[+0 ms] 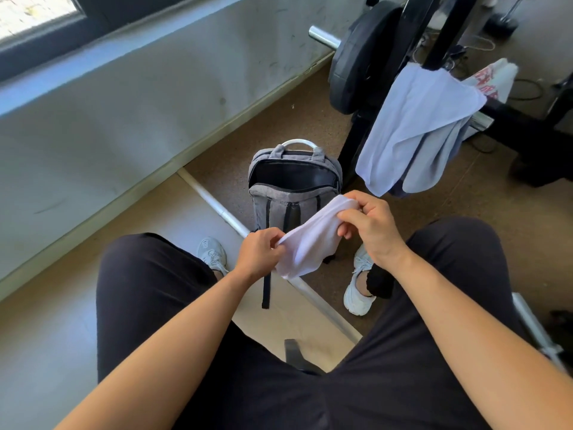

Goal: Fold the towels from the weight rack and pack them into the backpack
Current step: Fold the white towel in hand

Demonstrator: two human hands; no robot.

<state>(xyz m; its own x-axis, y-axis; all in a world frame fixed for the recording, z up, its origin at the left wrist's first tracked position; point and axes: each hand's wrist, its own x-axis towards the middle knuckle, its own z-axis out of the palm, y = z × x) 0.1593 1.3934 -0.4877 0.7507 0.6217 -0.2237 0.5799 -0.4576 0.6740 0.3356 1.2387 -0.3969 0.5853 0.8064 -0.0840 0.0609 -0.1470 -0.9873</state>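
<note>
- Holding a small white towel (313, 240) stretched between both hands, a seated person keeps it in front of the knees, above the floor
- Left hand (259, 254): fingers curled round the towel's lower-left end, pinching the bunched cloth
- Right hand (370, 226): thumb and fingers pinching the upper-right end; the cloth sags between the two grips, its loose edge hanging below them
- Backpack (294, 187): grey, upright on the floor just beyond the towel, main compartment unzipped and gaping; the towel is outside it
- Pale blue towel (415, 125): draped over the black weight rack (446, 26), right of the backpack, beside a weight plate (356, 57)
</note>
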